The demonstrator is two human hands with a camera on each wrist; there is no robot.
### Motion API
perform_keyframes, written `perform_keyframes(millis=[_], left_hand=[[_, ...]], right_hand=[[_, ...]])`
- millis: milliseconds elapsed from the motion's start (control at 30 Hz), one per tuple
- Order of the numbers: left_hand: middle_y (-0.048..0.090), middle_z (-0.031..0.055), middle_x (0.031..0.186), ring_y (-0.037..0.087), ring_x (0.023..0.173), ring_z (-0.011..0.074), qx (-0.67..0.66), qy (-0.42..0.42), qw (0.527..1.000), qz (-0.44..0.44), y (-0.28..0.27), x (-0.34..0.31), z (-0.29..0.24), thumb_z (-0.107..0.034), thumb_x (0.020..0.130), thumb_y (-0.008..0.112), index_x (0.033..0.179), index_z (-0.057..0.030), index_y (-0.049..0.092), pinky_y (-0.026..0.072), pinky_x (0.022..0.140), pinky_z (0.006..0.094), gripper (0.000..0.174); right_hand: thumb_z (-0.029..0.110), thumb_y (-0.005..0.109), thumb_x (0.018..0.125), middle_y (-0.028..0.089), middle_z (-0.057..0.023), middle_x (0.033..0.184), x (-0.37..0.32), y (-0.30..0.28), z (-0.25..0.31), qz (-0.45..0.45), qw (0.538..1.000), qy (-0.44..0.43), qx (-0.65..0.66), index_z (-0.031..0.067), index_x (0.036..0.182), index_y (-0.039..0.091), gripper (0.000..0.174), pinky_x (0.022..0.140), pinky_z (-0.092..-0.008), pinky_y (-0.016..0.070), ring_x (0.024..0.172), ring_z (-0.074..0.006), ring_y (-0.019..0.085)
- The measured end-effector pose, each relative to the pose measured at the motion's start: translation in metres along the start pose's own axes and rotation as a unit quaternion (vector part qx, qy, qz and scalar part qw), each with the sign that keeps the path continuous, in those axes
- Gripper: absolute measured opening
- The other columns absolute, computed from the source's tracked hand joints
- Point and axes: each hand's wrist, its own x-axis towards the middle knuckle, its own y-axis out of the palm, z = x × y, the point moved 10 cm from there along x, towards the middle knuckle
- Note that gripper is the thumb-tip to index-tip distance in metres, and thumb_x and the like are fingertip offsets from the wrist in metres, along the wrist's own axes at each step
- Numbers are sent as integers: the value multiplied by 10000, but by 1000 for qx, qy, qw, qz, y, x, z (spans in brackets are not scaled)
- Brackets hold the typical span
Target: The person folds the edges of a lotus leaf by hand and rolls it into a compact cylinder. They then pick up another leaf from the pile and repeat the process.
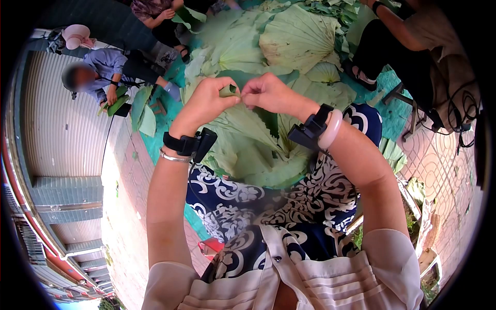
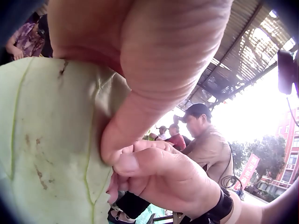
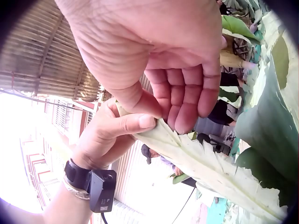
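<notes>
My left hand [image 1: 205, 102] pinches a pale green lotus leaf [image 2: 53, 140] between thumb and fingers, and part of the leaf curls up beside the thumb. My right hand [image 1: 273, 96] meets it at the leaf's edge, thumb and curled fingertips pinching there, close against the left thumb. The right wrist view shows the leaf's ragged, torn edge [image 3: 210, 163] slanting down from both thumbs. Brown specks and raised veins mark its surface in the left wrist view. Below the hands, more lotus leaves [image 1: 243, 132] lie over my lap.
A heap of large lotus leaves [image 1: 299, 39] spreads ahead over a teal sheet [image 1: 390, 111]. Seated people surround it: one at left [image 1: 106, 67] holds leaves, another sits at right [image 1: 434, 41]. A wooden crate edge [image 1: 413, 201] stands by my right side on the paving.
</notes>
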Motion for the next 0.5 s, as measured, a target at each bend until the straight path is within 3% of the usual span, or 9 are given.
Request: perform_keyframes(millis=[233, 500], left_hand=[[502, 5, 681, 449, 661, 84, -30, 23, 999, -24, 0, -4, -2, -79, 851, 710, 929, -10, 644, 399, 590, 281, 123], [525, 20, 699, 453, 657, 88, -25, 18, 999, -34, -2, -5, 4, -68, 854, 713, 946, -5, 646, 397, 586, 272, 130]], right_hand=[[101, 680, 879, 711, -66, 772, -1, 0, -10, -5, 994, 71, 82, -31, 872, 718, 137, 656, -278, 553, 684, -136, 685], [119, 686, 882, 731, -79, 824, 0, -6, -18, -22, 991, 112, 67, -19, 897, 735, 148, 664, -276, 559, 712, -145, 701]])
